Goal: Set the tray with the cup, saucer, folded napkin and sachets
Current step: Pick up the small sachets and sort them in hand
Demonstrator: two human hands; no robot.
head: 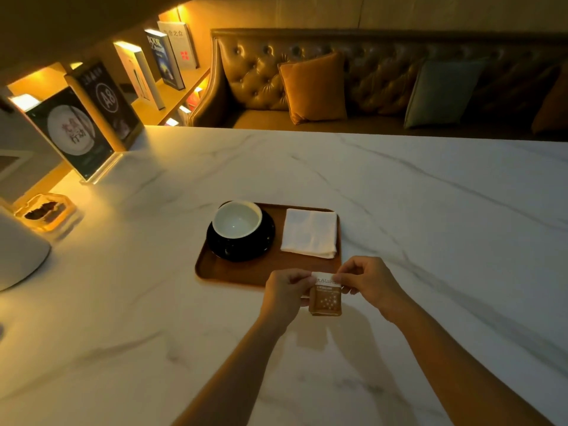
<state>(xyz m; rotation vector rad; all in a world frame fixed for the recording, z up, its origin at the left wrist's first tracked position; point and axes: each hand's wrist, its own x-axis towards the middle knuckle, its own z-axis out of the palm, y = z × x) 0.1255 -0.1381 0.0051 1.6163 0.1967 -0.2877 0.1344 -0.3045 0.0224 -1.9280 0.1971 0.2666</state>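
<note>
A brown wooden tray [246, 273] lies on the white marble table. On its left stands a pale cup [236, 219] on a black saucer [246, 249]. A folded white napkin [309, 232] lies on the tray's right half. Just past the tray's near edge, my left hand [284, 292] and my right hand [367, 279] pinch the top of a brown and white sachet [326, 298] from either side. The sachet hangs upright between them above the table.
An acrylic sign stand [73, 133] and a second one marked A8 [106, 96] stand at the table's far left. A glass ashtray [46, 212] and a white rounded object [18, 250] sit at the left edge. A tufted sofa [368, 78] with cushions lies beyond the table.
</note>
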